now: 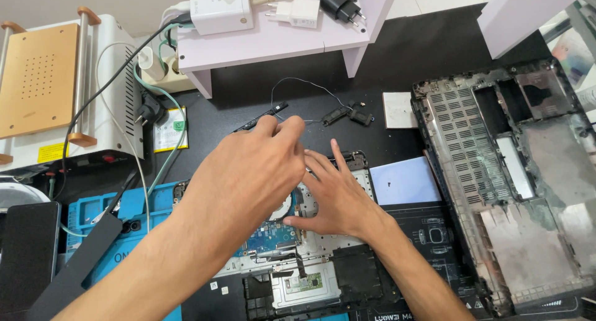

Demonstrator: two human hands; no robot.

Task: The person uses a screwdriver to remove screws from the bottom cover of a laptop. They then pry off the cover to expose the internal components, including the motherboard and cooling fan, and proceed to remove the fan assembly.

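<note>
The left hand [248,172] pinches a thin black speaker wire [292,81] — grip closed; just under it, the right hand [335,200] lies flat, open, on the opened laptop [298,277].

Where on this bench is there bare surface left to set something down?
Bare black mat lies between the lilac shelf and the removed bottom cover. The pale blue sheet is nearly bare. Crowded: the opened laptop under both hands, and the cable-strewn left side.

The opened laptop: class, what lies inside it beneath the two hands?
Inside the opened laptop, a blue circuit board and a fan's edge show. The left hand and right hand cover the rest.
</note>
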